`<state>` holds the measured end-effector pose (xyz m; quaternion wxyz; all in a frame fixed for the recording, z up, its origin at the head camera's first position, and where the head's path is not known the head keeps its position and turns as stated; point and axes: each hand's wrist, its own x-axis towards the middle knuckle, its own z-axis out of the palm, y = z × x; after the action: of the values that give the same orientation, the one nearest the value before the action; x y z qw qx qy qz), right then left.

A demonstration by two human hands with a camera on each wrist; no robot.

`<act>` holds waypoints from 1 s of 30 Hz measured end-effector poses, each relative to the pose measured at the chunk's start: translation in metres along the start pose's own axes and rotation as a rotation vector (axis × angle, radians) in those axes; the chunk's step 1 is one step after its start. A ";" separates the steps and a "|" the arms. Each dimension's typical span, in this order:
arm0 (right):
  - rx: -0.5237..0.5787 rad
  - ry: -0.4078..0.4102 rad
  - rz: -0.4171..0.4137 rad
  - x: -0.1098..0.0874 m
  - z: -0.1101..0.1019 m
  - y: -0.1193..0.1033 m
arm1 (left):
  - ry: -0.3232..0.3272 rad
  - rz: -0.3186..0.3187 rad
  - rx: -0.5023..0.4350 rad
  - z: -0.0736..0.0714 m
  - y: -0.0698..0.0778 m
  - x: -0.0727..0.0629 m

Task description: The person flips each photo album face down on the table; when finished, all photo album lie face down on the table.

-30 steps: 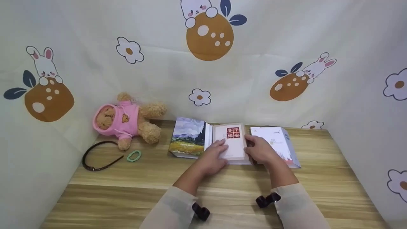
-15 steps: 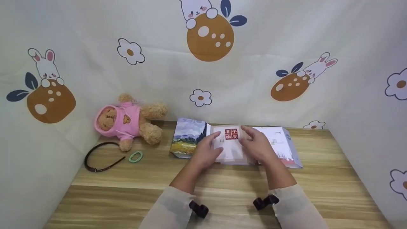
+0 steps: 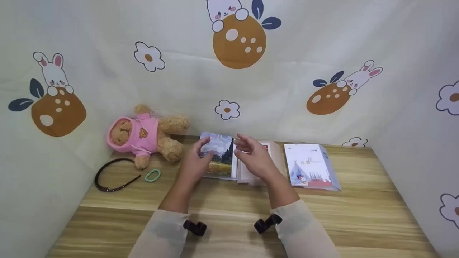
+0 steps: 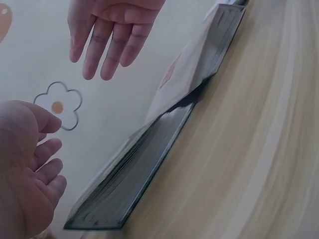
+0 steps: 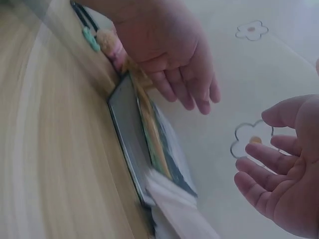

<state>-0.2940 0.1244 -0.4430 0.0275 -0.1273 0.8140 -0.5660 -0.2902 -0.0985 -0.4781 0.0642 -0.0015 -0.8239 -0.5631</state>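
Observation:
A thick book with a painted landscape cover (image 3: 223,154) lies at the back of the table. My left hand (image 3: 193,161) hovers over its left side, palm turned inward and fingers loosely bent, holding nothing. Facing it, my right hand (image 3: 254,159) hangs above the seam between this book and a pale book with a red print (image 3: 278,157), which it partly covers in the head view. The left wrist view shows both books' page edges and a gap between the palms. In the right wrist view, the left hand (image 5: 169,55) is above the landscape book (image 5: 162,134).
A white book with a tent picture (image 3: 310,165) lies to the right. On the left are a teddy bear in a pink hoodie (image 3: 145,134), a dark headband (image 3: 98,179) and a green hair tie (image 3: 152,175). A printed curtain (image 3: 179,82) stands behind the wooden table (image 3: 233,211).
Both hands have come off the pale book with the red print and moved left, over the landscape book. The tent-picture book is now uncovered.

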 end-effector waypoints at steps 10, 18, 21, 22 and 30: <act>0.044 -0.150 0.118 -0.002 0.033 0.018 | -0.103 -0.099 0.102 -0.016 -0.025 0.001; 0.100 -0.189 0.183 -0.003 0.046 0.025 | -0.127 -0.191 -0.015 -0.018 -0.036 0.004; 0.115 -0.200 0.198 -0.003 0.048 0.026 | -0.110 -0.228 -0.049 -0.020 -0.035 0.006; 0.116 -0.199 0.204 -0.003 0.048 0.026 | -0.104 -0.234 -0.051 -0.020 -0.034 0.006; 0.132 -0.219 0.193 -0.005 0.036 0.015 | -0.045 -0.201 -0.198 -0.018 -0.002 -0.001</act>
<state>-0.2849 0.0980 -0.4702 0.1785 -0.1073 0.7757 -0.5958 -0.2877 -0.1155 -0.4738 -0.0116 0.0622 -0.7616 -0.6449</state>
